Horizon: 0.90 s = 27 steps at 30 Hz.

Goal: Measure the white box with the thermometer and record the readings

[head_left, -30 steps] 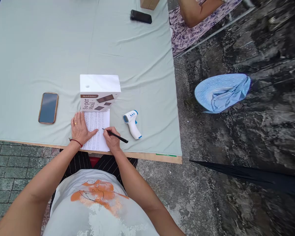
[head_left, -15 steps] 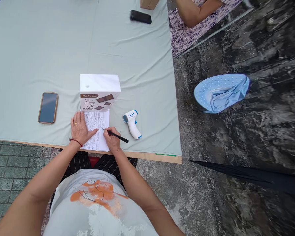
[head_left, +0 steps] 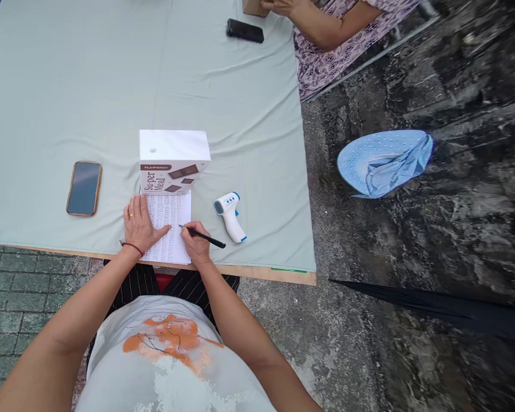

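Note:
A sheet of paper point(head_left: 174, 243) covered in rows of small dark marks lies at the table's near edge. My left hand point(head_left: 141, 223) rests flat on its left side, thumb stretched out across the sheet. My right hand point(head_left: 196, 245) grips a slim black pen point(head_left: 210, 238), its tip at the paper's right part. Just behind the sheet stands a white and brown "Super Meal" box point(head_left: 174, 154), which covers the paper's far end. To the right of my right hand lies a white and blue infrared thermometer point(head_left: 230, 216).
A smartphone point(head_left: 84, 189) lies to the left on the pale tablecloth point(head_left: 103, 91). Farther off are a black phone-like object point(head_left: 245, 31) and a brown box point(head_left: 254, 7), touched by another person's hand point(head_left: 285, 6). A blue sun hat point(head_left: 384, 163) lies right of the table.
The other person's hand has come into view at the brown box. My left hand stays in place; the pen in my right hand has shifted very slightly.

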Available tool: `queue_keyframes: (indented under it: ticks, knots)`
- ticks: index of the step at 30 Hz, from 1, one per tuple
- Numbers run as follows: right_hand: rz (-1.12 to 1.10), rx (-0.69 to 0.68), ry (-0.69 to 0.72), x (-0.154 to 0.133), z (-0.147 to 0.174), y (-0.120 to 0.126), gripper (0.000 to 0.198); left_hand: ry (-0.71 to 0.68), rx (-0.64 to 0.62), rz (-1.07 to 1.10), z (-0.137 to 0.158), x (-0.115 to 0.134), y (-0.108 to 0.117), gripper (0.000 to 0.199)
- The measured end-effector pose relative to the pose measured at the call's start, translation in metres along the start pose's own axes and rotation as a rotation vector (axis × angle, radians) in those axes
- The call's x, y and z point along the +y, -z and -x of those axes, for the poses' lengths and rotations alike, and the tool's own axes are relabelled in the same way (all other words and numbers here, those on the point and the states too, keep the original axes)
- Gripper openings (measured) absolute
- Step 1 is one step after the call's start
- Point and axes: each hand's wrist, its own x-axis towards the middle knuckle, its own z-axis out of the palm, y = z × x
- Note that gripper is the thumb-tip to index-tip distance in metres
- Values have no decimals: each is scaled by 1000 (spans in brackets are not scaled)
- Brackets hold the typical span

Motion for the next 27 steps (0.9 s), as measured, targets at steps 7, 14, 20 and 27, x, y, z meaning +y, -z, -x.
queue_keyframes:
  ticks: [7, 14, 20, 27]
  knots:
    - [22, 14, -7, -1, 0, 0, 13, 3, -8, -1, 0, 0, 0, 114]
    - [25, 19, -23, -1, 0, 0, 14, -9, 2, 14, 0, -2, -2, 114]
    - [55, 16, -7, -1, -1, 0, 13, -7, 1, 17, 0, -2, -2, 113]
    - [27, 12, -14, -3, 0, 1, 14, -12, 8, 19, 0, -2, -3, 114]
